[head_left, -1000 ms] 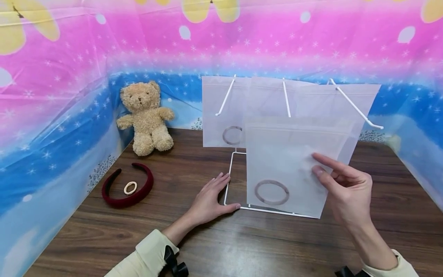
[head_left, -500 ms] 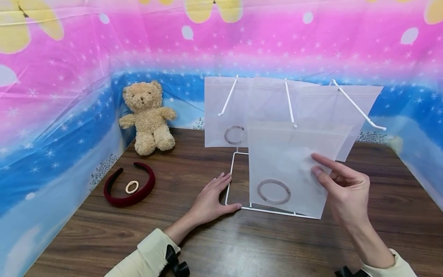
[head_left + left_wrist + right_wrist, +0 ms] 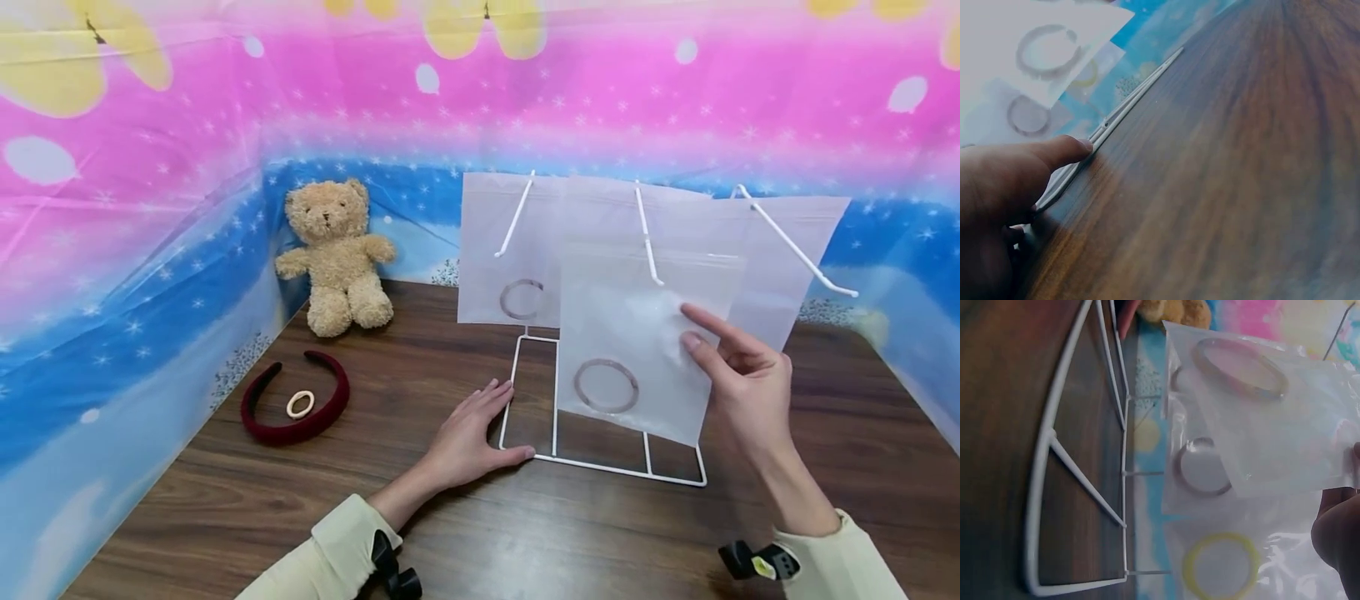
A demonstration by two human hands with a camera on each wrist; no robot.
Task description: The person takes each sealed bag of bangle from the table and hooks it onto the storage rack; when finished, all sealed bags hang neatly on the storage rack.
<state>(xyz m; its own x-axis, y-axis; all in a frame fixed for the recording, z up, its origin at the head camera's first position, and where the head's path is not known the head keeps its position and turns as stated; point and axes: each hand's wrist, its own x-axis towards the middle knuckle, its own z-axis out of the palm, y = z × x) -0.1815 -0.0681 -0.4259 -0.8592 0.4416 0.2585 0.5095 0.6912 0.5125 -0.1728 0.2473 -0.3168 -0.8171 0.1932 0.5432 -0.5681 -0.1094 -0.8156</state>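
My right hand (image 3: pixel 753 400) pinches the right side of a frosted zip bag (image 3: pixel 600 325) between thumb and forefinger. A brownish bangle (image 3: pixel 577 383) lies in the bag's lower left corner. The bag's top edge is close to the tip of the middle hook (image 3: pixel 647 237) on a white wire display rack (image 3: pixel 600 466). Behind it hang similar bags from the rack's hooks; the right wrist view shows a yellow bangle (image 3: pixel 1190 565) in one. At the rack base's front left corner, my left hand (image 3: pixel 467 442) touches the frame, thumb along the front bar and extended fingers by the side bar.
A tan teddy bear (image 3: pixel 337 258) sits against the printed cloth backdrop (image 3: pixel 585 92) at the back left. In front of it on the wooden table (image 3: pixel 225 517) lies a dark red headband (image 3: pixel 288 432), with a small pale ring (image 3: pixel 301 394) inside its curve.
My right hand has raised the bag, so its lower edge is above the rack's front bar and its top is nearer the middle hook. The left hand stays on the base; the head view has shifted slightly.
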